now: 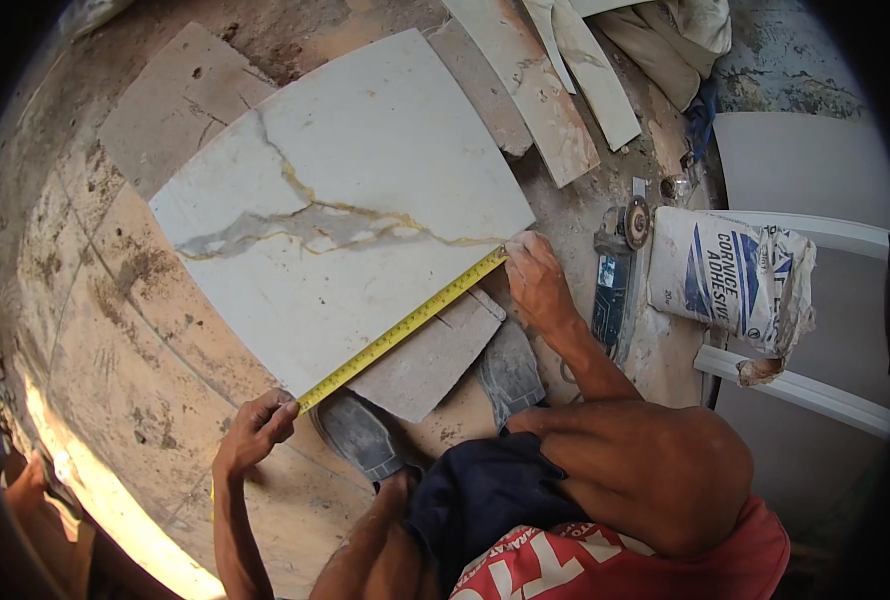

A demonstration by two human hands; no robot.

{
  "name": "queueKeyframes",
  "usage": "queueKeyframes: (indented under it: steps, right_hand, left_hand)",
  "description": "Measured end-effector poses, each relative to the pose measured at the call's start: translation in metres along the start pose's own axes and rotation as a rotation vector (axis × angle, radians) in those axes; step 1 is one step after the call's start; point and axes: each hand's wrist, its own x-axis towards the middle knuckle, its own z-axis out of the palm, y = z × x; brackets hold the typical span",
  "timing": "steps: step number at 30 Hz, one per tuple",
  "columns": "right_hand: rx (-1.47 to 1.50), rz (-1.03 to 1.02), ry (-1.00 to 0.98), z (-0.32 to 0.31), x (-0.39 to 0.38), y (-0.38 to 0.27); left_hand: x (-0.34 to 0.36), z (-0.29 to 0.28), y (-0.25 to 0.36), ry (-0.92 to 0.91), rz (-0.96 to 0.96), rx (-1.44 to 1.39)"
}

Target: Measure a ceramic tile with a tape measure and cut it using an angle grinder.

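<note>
A large white marble-look tile (365,150) with grey and gold veins lies in front of me. The yellow blade of a tape measure (400,332) is stretched along its near right edge. My left hand (257,432) is closed on the blade at the tile's near corner; whether the tape's case is in that palm is hidden. At the right corner, my right hand (537,284) pinches the blade's other end with thumb and fingers. The blade looks taut and straight between both hands.
Broken grey slabs (430,365) lie under the tile, by my shoes (355,432). To the right are an angle grinder (621,240), a white-and-blue adhesive bag (710,270) and white frame bars (805,392). Cut tile strips (535,95) lie behind. Another person's limb (30,492) shows at far left.
</note>
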Motion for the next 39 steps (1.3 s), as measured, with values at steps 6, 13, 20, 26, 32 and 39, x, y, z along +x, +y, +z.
queueKeyframes:
  steps: [6,13,20,26,32,39]
  right_hand:
    - [0.004,-0.012,0.008,0.002,-0.001,0.003]
    - [-0.002,-0.038,0.005,0.001,0.0,0.003]
    - [-0.006,-0.033,-0.012,0.002,0.001,0.005]
    - [-0.01,-0.038,-0.016,-0.001,0.001,0.004]
    - [0.014,-0.011,-0.047,0.011,-0.004,0.002]
    - [0.004,-0.015,-0.043,0.004,-0.002,0.003]
  left_hand:
    - [0.005,-0.002,0.004,0.017,-0.019,0.083]
    - [0.004,-0.002,0.003,-0.01,0.005,-0.003]
    - [0.004,-0.001,0.007,0.003,-0.04,0.058]
    - [0.004,-0.003,0.0,-0.016,0.003,-0.027]
    - [-0.002,-0.004,-0.001,0.017,-0.044,-0.013]
    - [0.0,-0.001,-0.001,-0.001,-0.034,-0.025]
